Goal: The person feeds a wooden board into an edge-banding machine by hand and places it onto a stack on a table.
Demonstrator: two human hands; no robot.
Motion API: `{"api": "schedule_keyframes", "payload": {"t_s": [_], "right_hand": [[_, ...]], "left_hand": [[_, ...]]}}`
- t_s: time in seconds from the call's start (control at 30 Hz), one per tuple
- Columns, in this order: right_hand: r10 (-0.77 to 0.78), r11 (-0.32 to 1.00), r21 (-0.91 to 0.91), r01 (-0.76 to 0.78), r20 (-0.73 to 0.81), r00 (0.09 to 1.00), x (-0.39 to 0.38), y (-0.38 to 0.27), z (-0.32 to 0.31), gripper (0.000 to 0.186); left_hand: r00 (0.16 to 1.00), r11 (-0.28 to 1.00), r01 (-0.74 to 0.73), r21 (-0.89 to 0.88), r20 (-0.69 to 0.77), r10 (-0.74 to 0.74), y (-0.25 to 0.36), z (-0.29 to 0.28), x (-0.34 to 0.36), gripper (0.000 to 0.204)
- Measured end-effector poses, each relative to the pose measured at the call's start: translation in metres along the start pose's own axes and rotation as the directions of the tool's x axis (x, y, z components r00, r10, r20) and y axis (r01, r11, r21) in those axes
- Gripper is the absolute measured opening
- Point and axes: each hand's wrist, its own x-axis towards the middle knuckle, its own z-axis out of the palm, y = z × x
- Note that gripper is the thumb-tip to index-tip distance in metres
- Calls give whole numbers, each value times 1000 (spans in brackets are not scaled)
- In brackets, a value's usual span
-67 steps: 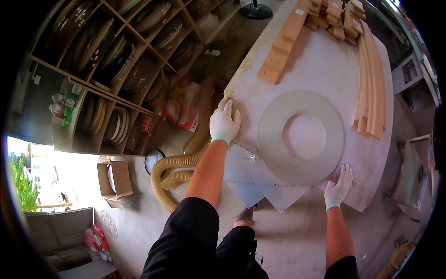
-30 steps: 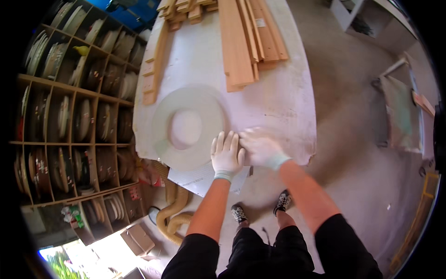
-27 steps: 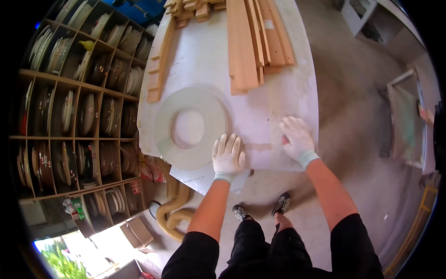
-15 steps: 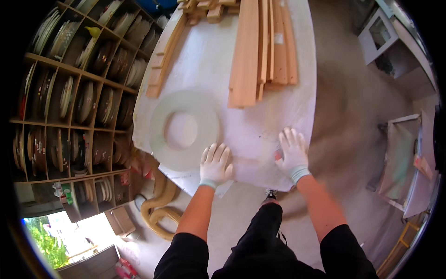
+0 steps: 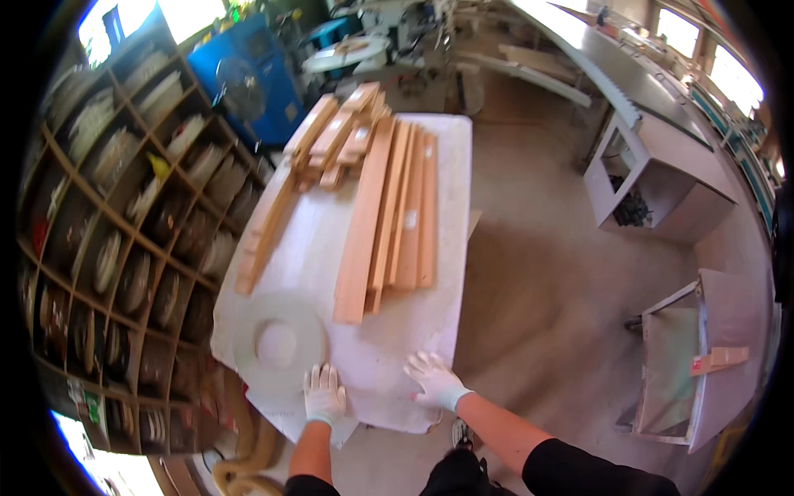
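Observation:
My left hand (image 5: 324, 395), in a white glove, rests palm down near the front edge of the white-topped table (image 5: 376, 376), its fingers stretched out and slightly apart. Just beside its fingertips lies a large pale grey-green roll of flat banding (image 5: 241, 341) with a wide open centre. Also gloved, my right hand (image 5: 436, 383) lies on the tabletop near the right front corner, fingers spread and pointing away to the left. A small reddish patch shows by its thumb. Neither hand holds anything. Farther back, long wooden boards (image 5: 364, 236) are laid side by side.
Short wooden pieces (image 5: 331, 136) are stacked at the table's far end, with narrow strips (image 5: 269, 227) along its left edge. A compartment shelf (image 5: 136, 198) full of rolls stands left. White cabinets (image 5: 670, 182) stand right. A tan hose (image 5: 248, 455) coils on the floor.
The view has tilted up and turned right, bringing machines and a long bench into sight. My right hand has turned so its fingers point more to the left; both hands stay on the table.

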Motion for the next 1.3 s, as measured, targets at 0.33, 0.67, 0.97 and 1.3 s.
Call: {"api": "schedule_keyframes", "payload": {"t_s": [0.33,0.67,0.97,1.3], "right_hand": [[803,443,463,-767,176,570,-236,261,-38,62],[896,139,8,-990,425,129,-516,374,166,42],[754,554,590,-587,-57,654,-120,638,-86,26],[723,418,763,-492,48,689,62,840,-334,38]], "left_hand": [[669,924,174,341,648,-365,70,48,155,49],[562,950,307,54,795,-227,191,40,227,46],[922,805,370,-464,292,-255,319,-64,415,43],[456,387,890,-241,428,-781,231,-46,670,96]]}}
